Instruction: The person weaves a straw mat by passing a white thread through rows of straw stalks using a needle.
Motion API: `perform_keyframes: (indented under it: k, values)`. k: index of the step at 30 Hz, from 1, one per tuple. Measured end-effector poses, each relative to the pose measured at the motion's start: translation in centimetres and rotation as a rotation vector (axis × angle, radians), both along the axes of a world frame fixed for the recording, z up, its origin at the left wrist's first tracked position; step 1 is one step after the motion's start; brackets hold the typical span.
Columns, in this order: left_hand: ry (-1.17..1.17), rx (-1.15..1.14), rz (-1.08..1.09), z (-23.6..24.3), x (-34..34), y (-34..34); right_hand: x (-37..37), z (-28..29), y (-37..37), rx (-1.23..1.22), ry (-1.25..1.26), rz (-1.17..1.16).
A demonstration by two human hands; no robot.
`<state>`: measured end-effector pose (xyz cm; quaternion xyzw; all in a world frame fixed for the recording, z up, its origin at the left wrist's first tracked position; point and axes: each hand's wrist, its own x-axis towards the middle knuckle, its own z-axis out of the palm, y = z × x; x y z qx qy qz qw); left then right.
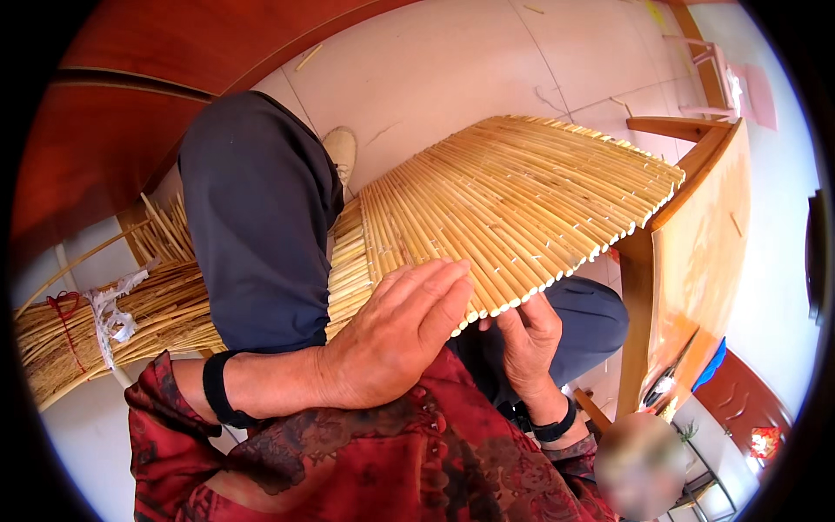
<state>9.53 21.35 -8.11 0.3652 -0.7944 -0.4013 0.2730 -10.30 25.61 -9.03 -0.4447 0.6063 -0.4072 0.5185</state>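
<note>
A flat mat of pale, straight plant stalks (487, 209), laid side by side with small light stitches across them, slants over my lap. My left hand (396, 331) lies on its near corner, fingers stretched out and close together on the stalks. Under the near edge, my right hand (531, 348) holds the mat from below, with its fingertips partly hidden behind the cut stalk ends. Both wrists wear dark bands. Whether a needle or thread is in the right hand cannot be seen.
At left, a bundle of long stalks (156, 317) is tied with a white strip (113, 313). A wooden table (696, 278) stands close on the right, near the mat's far corner. A reddish-brown cabinet (104, 157) rises at upper left. Stalk scraps lie on the tiled floor (417, 70).
</note>
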Motion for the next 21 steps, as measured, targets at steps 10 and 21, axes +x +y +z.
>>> perform_keyframes:
  k: [10,21]
  values:
    - [-0.016,0.132,-0.02,0.2,0.2,-0.2,-0.7,1.3,-0.4,0.09,0.132,0.09]
    - [-0.027,0.171,-0.057,0.6,0.4,-1.4,-0.3,1.9,-0.8,0.112,0.18,0.129]
